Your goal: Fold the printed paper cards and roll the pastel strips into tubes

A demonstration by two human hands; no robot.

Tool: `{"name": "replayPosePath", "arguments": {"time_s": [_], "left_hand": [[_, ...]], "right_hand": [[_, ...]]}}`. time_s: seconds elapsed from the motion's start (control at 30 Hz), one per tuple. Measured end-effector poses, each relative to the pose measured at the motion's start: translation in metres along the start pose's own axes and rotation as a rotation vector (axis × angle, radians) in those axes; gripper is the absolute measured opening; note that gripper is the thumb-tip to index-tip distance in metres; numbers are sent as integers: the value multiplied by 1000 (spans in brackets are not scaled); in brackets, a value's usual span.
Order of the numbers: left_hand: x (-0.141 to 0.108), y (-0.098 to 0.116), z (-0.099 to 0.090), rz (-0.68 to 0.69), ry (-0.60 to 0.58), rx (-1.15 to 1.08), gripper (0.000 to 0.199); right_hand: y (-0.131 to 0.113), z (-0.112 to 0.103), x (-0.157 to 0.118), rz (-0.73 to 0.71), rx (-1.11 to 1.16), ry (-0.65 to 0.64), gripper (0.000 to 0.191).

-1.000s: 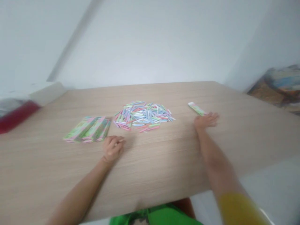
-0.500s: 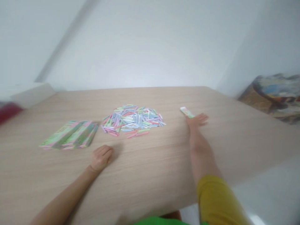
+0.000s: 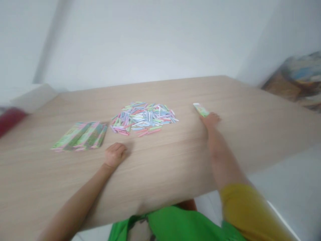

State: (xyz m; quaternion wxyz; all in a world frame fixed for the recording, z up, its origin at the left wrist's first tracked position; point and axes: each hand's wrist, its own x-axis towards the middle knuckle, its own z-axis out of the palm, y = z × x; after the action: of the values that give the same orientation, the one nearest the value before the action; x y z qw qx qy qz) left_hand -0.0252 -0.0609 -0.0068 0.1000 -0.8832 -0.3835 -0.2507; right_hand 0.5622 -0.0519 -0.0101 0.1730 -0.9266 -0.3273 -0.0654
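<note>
My left hand [image 3: 115, 154] rests on the table as a loose fist, with nothing visible in it, just right of the green and pink boxes. Ahead of it lies a loose pile of chalk sticks [image 3: 145, 117] in pink, green, blue, purple and white. Far to the right, my right hand [image 3: 212, 119] is at the near end of a slim white and green box [image 3: 201, 109] lying on the table. Its thumb lies along the box's left side and its fingers are drawn in on the right; blur softens the exact grip.
Several long green and pink boxes [image 3: 80, 135] lie side by side at the left of the wooden table [image 3: 160, 164]. A white object [image 3: 35, 97] and a red one [image 3: 11, 118] sit at the far left. Cluttered items [image 3: 303, 77] stand beyond the right edge.
The fingers of my right hand, spread out before, are now drawn in closer beside the box. My left fist stays put on the table. The view has tipped downward.
</note>
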Motion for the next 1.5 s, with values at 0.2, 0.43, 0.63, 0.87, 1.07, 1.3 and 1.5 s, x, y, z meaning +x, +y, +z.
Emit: {"name": "replayPosePath", "arguments": {"time_s": [0.2,0.43,0.63,0.87,1.07,1.3,1.5], "left_hand": [[5,2,1,-79,-95,26,18],[10,7,2,-175,-127,-9,19],[17,34,-12,-369,-221,-406,19],[22,107,7,-353,-370,-1054,25],[14,146,14,-274,-258,-1776,70],[32,135,15,-631,235,-1917,70],[75,109,10,-808,261,-1919,44]], "right_hand": [[12,-15,-44,52,67,-13,77],[18,-45,-107,-99,16,-70,74],[31,-64,-170,-286,121,-118,58],[-17,-53,-276,-559,745,-374,40],[-96,-37,-339,-1033,1089,-514,63],[-146,-15,-315,-981,1197,-515,53],[-157,-20,-304,-777,1238,-590,62]]}}
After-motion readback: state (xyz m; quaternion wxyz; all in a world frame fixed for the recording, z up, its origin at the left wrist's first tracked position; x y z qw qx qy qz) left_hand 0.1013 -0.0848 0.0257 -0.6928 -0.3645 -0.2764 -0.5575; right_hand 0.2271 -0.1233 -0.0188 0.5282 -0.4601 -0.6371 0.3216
